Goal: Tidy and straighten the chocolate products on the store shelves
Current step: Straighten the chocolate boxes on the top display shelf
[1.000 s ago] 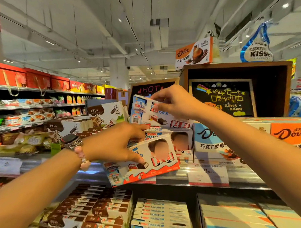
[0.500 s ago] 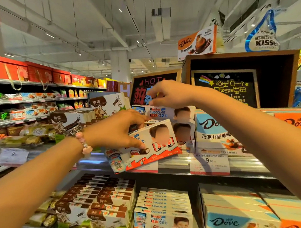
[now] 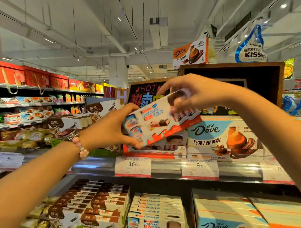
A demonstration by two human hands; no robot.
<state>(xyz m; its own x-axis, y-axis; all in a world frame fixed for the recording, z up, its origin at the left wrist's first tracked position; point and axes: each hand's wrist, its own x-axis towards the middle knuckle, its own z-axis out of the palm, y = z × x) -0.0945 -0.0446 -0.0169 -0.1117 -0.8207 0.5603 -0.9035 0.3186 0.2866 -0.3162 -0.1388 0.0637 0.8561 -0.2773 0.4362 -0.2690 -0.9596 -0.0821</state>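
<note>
A white, red and blue Kinder chocolate box (image 3: 156, 121) hangs tilted in the air in front of the upper shelf. My left hand (image 3: 108, 129) grips its lower left end, thumb on top and fingers underneath. My right hand (image 3: 192, 93) pinches its upper right end from above. Behind and below the held box, more Kinder boxes (image 3: 169, 142) stand in a red display tray on the upper shelf. A second stack of Kinder boxes (image 3: 155, 211) lies on the lower shelf.
Dove boxes (image 3: 221, 136) stand right of the Kinder tray, and more Dove boxes (image 3: 227, 220) fill the lower right. Brown-and-white chocolate boxes (image 3: 96, 203) sit at lower left. Price tags (image 3: 133, 165) line the shelf edge. A black HOT sign (image 3: 144, 92) stands behind.
My right hand left the boxes on the shelf and took the upper right end of the box that my left hand held. The box rose and now hangs between both hands.
</note>
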